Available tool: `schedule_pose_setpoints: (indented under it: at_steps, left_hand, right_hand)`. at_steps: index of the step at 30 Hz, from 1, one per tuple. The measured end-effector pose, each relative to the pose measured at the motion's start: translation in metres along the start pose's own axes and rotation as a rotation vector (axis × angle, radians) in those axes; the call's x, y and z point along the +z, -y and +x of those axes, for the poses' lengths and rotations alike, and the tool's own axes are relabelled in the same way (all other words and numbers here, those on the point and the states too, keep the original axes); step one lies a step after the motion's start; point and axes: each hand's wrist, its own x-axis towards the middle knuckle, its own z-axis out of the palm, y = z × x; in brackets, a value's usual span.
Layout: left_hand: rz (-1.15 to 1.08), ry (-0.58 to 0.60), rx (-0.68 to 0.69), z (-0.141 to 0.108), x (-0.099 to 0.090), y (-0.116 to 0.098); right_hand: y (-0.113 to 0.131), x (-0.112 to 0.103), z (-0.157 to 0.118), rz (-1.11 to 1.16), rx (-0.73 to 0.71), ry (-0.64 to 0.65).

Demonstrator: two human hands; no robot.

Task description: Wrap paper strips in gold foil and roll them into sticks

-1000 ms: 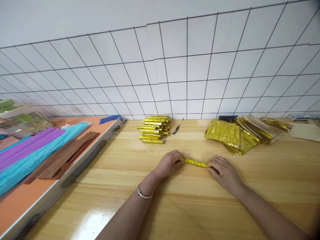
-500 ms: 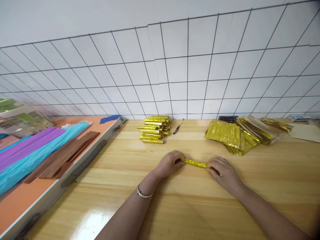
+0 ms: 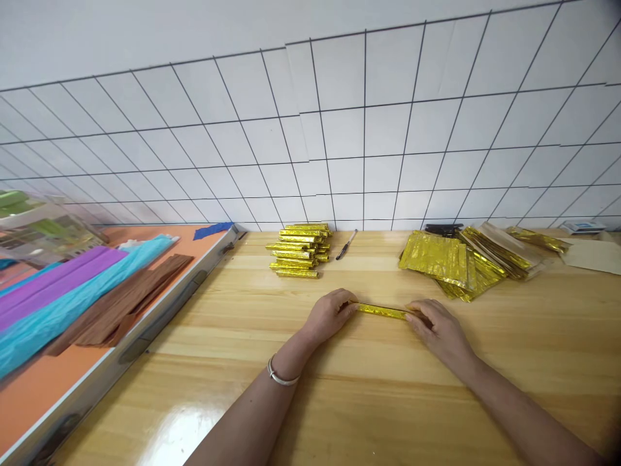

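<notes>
A hand could pass between the pen (image 3: 347,244) and the gold sheets (image 3: 434,260), where a lane of surface (image 3: 373,268) runs back to the wall (image 3: 363,136). Just left of the pen, the stacked rolls (image 3: 298,252) stand in the way. The left hand (image 3: 332,317), gold strip (image 3: 382,311) and right hand (image 3: 441,330) bar the middle. Room opens between the forearms; farther left, the raised orange stand (image 3: 160,317) limits sideways reach.

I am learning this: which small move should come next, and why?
Perhaps press the gold strip flat along its length: left hand and right hand pinch its ends, while a dark line, possibly an open fold, runs along its far side.
</notes>
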Motion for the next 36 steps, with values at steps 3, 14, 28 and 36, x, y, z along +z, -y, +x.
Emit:
schedule_pose_setpoints:
  at_steps: [3, 14, 28, 36]
  left_hand:
    - [-0.031, 0.033, 0.004, 0.0, -0.0008, 0.0011]
    - [-0.08, 0.04, -0.039, 0.0018, 0.0034, 0.0066]
    - [-0.133, 0.04, -0.049, 0.0017, 0.0044, 0.0064]
    - [-0.119, 0.011, 0.016, 0.0035, 0.0033, 0.0014]
  right_hand:
    - [-0.0015, 0.0017, 0.0002, -0.015, -0.038, 0.016]
    - [-0.0069, 0.0062, 0.0046, -0.057, -0.042, 0.068]
    - [-0.0036, 0.003, 0.0076, -0.049, -0.089, 0.092]
    - [-0.0026, 0.0031, 0.0072, -0.04, -0.094, 0.05]
